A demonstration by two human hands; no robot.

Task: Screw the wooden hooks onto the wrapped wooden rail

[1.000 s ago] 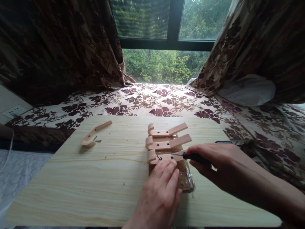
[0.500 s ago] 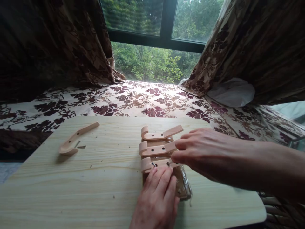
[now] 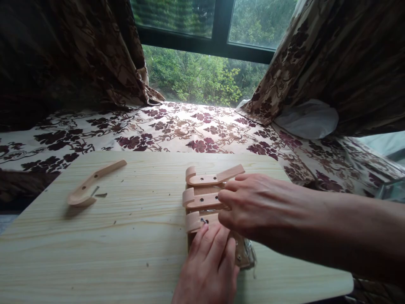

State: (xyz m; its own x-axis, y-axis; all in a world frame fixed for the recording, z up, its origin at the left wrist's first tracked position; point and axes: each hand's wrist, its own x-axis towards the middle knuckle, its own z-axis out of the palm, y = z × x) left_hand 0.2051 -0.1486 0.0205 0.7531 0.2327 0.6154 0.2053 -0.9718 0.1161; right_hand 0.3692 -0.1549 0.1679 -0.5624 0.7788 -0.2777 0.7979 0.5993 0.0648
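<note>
Three pale wooden hooks lie in a row across a brown block in clear wrap [image 3: 245,255]: a far hook [image 3: 205,180], a middle hook [image 3: 204,200] and a near hook [image 3: 193,222]. A screw [image 3: 203,220] stands at the near hook's left hole. My left hand [image 3: 210,261] rests on the block, its fingertips against the near hook beside that screw. Over the right part of the middle and near hooks is my right hand [image 3: 247,202], its fingers curled together; whatever is under its fingertips is hidden.
On the left of the wooden table [image 3: 95,253] lies a fourth hook [image 3: 95,177] with two screws [image 3: 100,195] beside it. Small dark crumbs dot the tabletop. Behind are a floral cloth [image 3: 177,126], curtains and a window.
My right hand has moved left and slightly down, and now covers the near hook's right hole and the screw there. My left hand has hardly moved. The view has shifted slightly.
</note>
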